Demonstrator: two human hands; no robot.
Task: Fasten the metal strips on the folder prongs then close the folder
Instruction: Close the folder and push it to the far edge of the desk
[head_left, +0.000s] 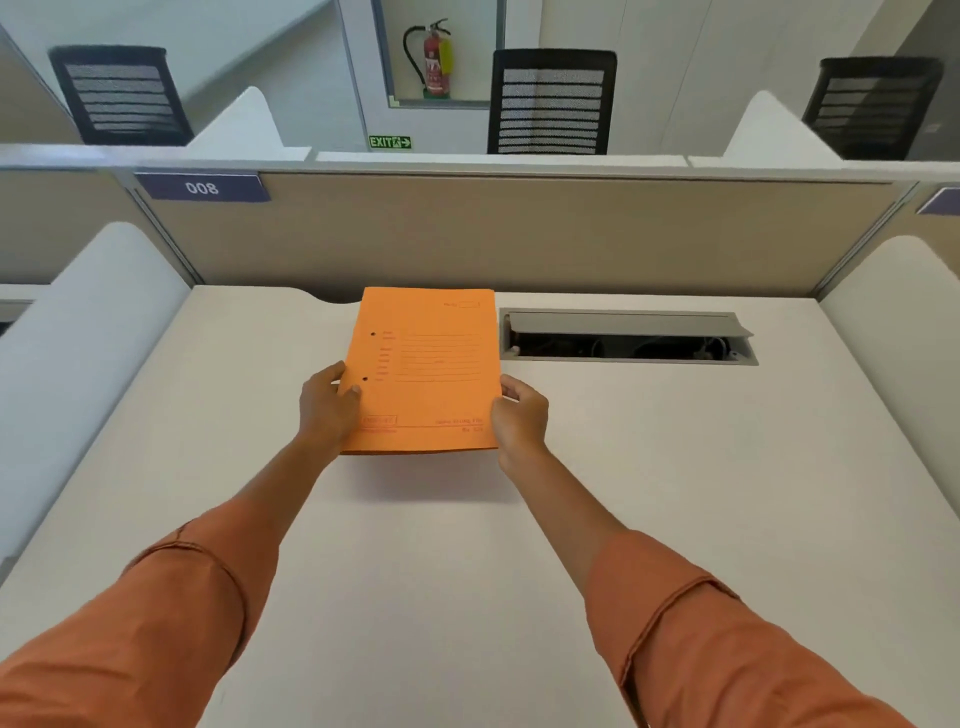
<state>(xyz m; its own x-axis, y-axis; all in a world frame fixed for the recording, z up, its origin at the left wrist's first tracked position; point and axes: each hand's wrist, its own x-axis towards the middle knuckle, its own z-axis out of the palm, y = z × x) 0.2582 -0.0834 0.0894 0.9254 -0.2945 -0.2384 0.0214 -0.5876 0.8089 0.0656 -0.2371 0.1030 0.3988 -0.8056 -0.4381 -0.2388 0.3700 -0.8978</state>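
Observation:
An orange paper folder (428, 374) is closed, front cover up, with printed lines and two dark prong holes near its left edge. It is held a little above the white desk (467, 571), casting a shadow below its near edge. My left hand (327, 405) grips the folder's left edge, thumb on the cover near the lower hole. My right hand (519, 415) grips the right edge near the lower corner. No metal strips or prongs are visible; the inside of the folder is hidden.
An open cable tray (628, 338) with a raised grey flap is sunk into the desk right of the folder. A beige partition (519, 234) closes the back, and white side dividers (93, 332) flank the desk. Black chairs (553, 101) stand beyond.

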